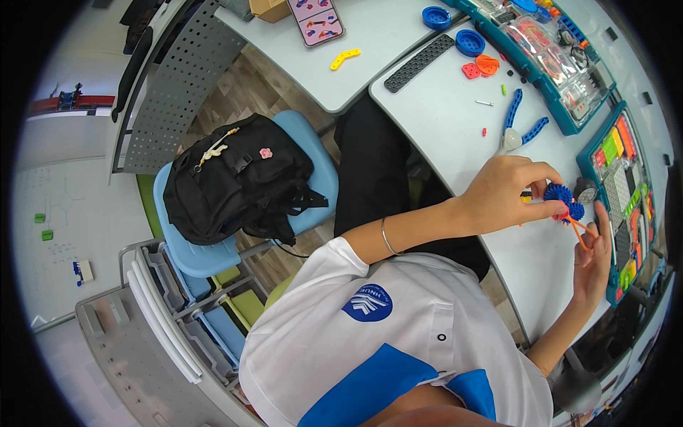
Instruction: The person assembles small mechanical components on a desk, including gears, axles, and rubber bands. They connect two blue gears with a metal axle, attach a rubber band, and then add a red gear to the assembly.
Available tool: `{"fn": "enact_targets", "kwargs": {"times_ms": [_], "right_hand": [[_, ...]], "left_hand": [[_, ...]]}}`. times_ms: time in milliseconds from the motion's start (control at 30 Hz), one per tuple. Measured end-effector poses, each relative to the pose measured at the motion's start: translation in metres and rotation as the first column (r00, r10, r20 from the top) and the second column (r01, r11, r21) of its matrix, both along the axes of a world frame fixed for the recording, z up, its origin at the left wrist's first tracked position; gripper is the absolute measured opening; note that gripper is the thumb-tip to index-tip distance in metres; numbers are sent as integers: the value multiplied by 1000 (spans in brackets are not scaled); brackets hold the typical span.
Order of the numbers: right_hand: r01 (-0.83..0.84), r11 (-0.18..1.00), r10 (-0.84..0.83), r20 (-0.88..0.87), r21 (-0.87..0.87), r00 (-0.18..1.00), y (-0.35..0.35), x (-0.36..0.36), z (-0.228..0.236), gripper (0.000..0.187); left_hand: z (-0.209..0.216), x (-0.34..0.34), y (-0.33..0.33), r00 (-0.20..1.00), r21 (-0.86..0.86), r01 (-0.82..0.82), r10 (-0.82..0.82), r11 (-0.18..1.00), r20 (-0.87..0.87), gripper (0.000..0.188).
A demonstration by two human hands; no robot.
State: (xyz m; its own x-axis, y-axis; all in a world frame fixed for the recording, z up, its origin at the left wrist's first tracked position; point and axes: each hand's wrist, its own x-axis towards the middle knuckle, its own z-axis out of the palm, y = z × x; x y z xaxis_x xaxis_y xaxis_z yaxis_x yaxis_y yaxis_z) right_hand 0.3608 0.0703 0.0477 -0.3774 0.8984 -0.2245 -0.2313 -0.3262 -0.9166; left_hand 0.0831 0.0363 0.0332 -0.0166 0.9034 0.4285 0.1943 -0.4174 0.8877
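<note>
My left hand (506, 191) reaches over the white table with thumb and fingers closed on a small assembly of blue gears (558, 193) with a pinkish-red part beneath. An orange band (582, 232), thin and stretched like a rubber band, runs from this assembly to my right hand (593, 265). The right fingers pinch the band's other end, while the index finger points up beside the gears. A dark round wheel (585, 191) sits just beyond the assembly. Part of the gear assembly is hidden behind my left fingers.
Blue-handled pliers (514, 128), a dark perforated strip (420, 64), blue round parts (469, 43) and small loose pieces lie farther along the table. Teal parts cases (565, 114) line its far side. A phone (316, 25) and yellow angled beam (346, 59) rest on the adjoining table. A black backpack (238, 178) occupies a blue chair.
</note>
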Motion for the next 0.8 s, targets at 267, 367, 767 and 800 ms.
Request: {"fn": "enact_targets", "kwargs": {"times_ms": [267, 367, 767, 800], "right_hand": [[6, 999, -16, -331, -32, 943, -4, 8, -21, 66], [89, 994, -86, -49, 63, 995, -14, -14, -6, 51], [-204, 537, -405, 462, 819, 789, -15, -50, 16, 46], [-297, 433, -470, 495, 851, 731, -16, -55, 17, 49]], "left_hand": [[16, -6, -2, 946, -316, 202, -100, 927, 308, 29], [16, -12, -2, 932, -427, 264, -114, 865, 345, 24], [-5, -3, 9, 961, -371, 133, -28, 919, 276, 27], [-4, -5, 9, 957, -375, 154, -44, 914, 287, 28]]}}
